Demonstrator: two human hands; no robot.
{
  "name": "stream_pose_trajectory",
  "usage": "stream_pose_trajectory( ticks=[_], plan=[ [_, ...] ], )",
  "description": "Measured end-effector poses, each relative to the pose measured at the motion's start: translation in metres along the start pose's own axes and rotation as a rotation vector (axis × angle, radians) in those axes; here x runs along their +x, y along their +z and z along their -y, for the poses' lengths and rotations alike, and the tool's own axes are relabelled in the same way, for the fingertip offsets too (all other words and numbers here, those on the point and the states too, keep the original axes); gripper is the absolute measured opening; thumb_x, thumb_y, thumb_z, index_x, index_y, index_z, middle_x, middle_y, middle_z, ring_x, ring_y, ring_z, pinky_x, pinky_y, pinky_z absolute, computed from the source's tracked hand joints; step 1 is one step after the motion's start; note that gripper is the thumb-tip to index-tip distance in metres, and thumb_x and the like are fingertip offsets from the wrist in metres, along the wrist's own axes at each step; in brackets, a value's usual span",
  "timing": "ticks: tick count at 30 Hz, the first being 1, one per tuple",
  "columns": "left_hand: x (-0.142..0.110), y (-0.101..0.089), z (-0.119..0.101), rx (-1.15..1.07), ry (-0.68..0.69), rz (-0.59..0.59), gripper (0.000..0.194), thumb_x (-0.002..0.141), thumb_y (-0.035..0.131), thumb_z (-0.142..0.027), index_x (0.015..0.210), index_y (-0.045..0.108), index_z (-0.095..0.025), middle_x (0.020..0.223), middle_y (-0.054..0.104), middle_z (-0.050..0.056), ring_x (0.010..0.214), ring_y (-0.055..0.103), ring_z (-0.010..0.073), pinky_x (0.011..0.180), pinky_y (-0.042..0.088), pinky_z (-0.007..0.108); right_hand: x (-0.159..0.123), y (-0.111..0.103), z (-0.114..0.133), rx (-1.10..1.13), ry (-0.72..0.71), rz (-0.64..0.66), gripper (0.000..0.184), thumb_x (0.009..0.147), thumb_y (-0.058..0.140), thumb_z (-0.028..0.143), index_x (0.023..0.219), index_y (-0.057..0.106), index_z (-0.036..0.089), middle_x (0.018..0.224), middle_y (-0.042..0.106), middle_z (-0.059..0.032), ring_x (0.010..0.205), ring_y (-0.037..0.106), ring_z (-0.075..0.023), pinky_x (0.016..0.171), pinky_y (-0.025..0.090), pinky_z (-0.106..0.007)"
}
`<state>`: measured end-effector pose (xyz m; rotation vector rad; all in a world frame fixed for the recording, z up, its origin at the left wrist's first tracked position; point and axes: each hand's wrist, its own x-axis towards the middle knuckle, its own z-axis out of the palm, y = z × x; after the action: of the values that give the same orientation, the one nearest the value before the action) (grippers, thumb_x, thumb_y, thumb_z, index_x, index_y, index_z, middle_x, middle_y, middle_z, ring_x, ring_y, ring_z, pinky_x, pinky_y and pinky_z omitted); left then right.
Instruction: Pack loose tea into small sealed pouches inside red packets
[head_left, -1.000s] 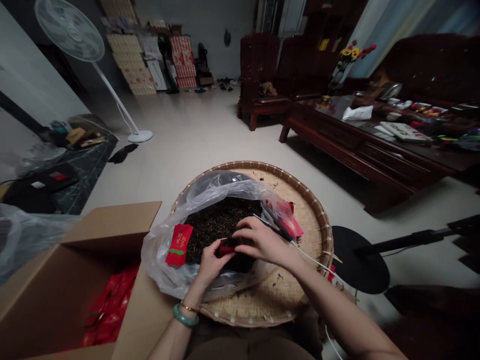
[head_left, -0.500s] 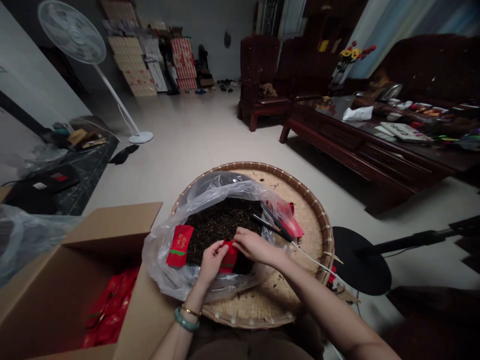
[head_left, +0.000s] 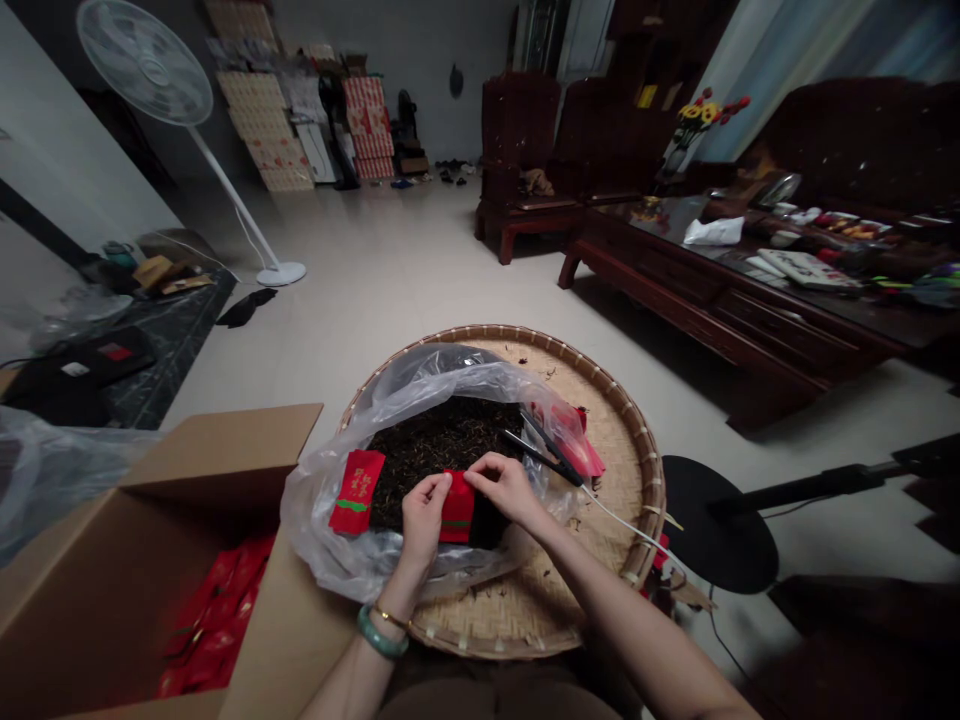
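Observation:
Between my two hands is a small red packet [head_left: 457,512] with a green stripe. My left hand [head_left: 424,512] pinches its top left corner, and my right hand [head_left: 504,482] pinches the top right. Under it, dark loose tea leaves [head_left: 439,440] fill an open clear plastic bag [head_left: 322,545]. Several flat red packets [head_left: 358,492] with gold writing lie on the leaves to the left. Right of my hands rests a black tong-shaped sealer [head_left: 551,452] with a white cord. The bag sits on a round woven bamboo tray [head_left: 611,400].
At my left stands an open cardboard box [head_left: 225,450] with red packets [head_left: 217,610] inside. More red packets [head_left: 589,450] lie on the tray's right side, partly under plastic. A black round stand base [head_left: 720,525] is right of the tray. Farther off are a white fan [head_left: 281,273] and a dark wooden table [head_left: 675,265].
My fingers have moved slightly apart along the packet's top edge, and the packet now shows flatter and wider between them. The sealer and the packets on the left stay put.

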<state>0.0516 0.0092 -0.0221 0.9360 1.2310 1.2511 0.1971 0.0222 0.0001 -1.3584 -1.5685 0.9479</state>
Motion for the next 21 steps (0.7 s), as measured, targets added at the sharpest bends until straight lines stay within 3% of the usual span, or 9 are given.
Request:
stream_pose_trajectory(
  ticks=[6, 12, 15, 21],
  plan=[
    [-0.001, 0.001, -0.008, -0.032, -0.098, 0.107, 0.033, 0.061, 0.074, -0.039, 0.08, 0.068, -0.012, 0.071, 0.068, 0.002, 0.061, 0.059, 0.0128, 0.058, 0.047, 0.022, 0.003, -0.007, 0.002, 0.034, 0.005, 0.038, 0.015, 0.077, 0.061, 0.026, 0.067, 0.065, 0.016, 0.069, 0.065, -0.0023, 0.065, 0.057, -0.0135, 0.06, 0.044, -0.024],
    [0.001, 0.0, -0.015, -0.137, -0.186, 0.151, 0.029, 0.053, 0.08, -0.035, 0.066, 0.068, -0.011, 0.061, 0.066, -0.001, 0.054, 0.056, 0.0099, 0.056, 0.046, 0.021, 0.005, -0.009, 0.004, 0.061, 0.006, 0.134, 0.011, 0.073, 0.066, 0.026, 0.075, 0.069, 0.015, 0.069, 0.065, -0.0018, 0.063, 0.058, -0.013, 0.058, 0.043, -0.023],
    [0.001, 0.0, -0.018, -0.127, -0.228, 0.162, 0.032, 0.049, 0.082, -0.035, 0.064, 0.067, -0.011, 0.059, 0.066, 0.0, 0.054, 0.056, 0.0107, 0.056, 0.045, 0.022, 0.007, -0.012, 0.007, 0.028, -0.021, 0.19, 0.018, 0.068, 0.072, 0.028, 0.081, 0.071, 0.016, 0.074, 0.066, -0.0023, 0.068, 0.059, -0.0142, 0.062, 0.043, -0.024],
    [0.001, -0.006, -0.021, -0.064, -0.287, 0.259, 0.035, 0.054, 0.079, -0.041, 0.066, 0.069, -0.01, 0.059, 0.066, 0.002, 0.051, 0.055, 0.0103, 0.054, 0.042, 0.022, 0.013, -0.021, 0.007, 0.042, -0.008, 0.266, 0.013, 0.07, 0.07, 0.029, 0.067, 0.071, 0.016, 0.067, 0.066, -0.0019, 0.065, 0.059, -0.0136, 0.061, 0.043, -0.023]
  ],
)
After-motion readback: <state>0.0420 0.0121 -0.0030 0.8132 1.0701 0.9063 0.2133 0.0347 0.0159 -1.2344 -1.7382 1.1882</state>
